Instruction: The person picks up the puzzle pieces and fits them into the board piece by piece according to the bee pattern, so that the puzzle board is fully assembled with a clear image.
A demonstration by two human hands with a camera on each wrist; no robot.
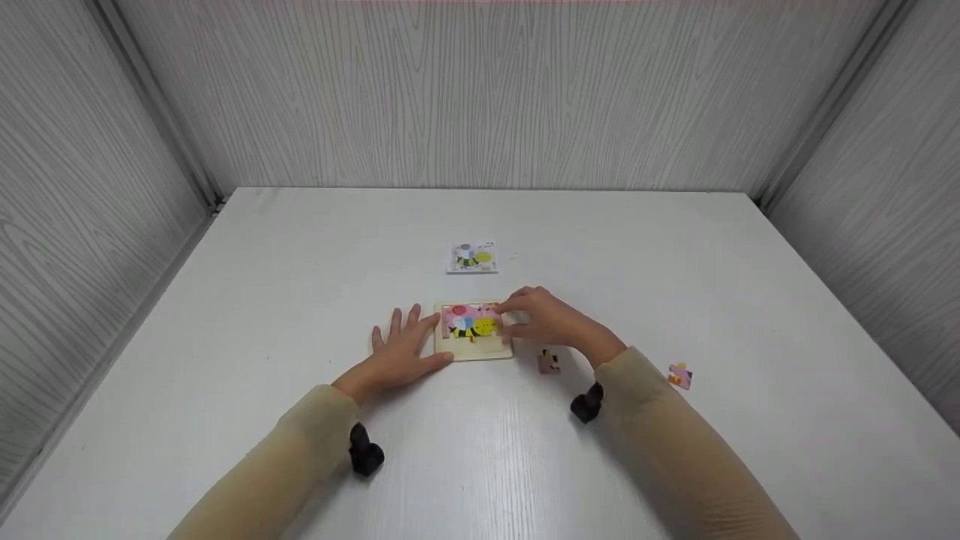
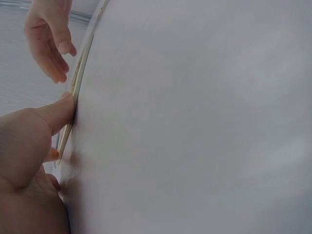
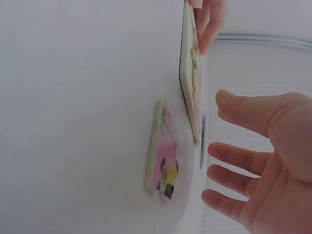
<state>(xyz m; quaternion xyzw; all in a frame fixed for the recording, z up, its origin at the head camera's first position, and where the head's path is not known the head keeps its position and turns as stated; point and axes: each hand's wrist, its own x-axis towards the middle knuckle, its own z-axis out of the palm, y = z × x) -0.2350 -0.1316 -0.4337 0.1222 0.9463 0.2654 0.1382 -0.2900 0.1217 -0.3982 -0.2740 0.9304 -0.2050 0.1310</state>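
Note:
A small wooden jigsaw tray [image 1: 474,357] lies flat on the table, its upper part filled with a pink and yellow bee picture and its lower part bare wood. Beside its left edge my left hand [image 1: 401,352] rests with spread fingers, thumb and forefinger touching the frame. My right hand [image 1: 551,319] hovers over the tray's right edge; in the right wrist view its fingers [image 3: 234,180] are apart and I see nothing held. Just below that hand, a loose pink puzzle piece [image 1: 549,363] with black and yellow marks lies on the table.
Another loose pink and orange piece [image 1: 680,376] lies farther right, beyond the right forearm. A square picture card [image 1: 472,258] with the same bee lies behind the tray. Grey wood-grain panels [image 1: 480,97] stand around the white table [image 1: 337,247].

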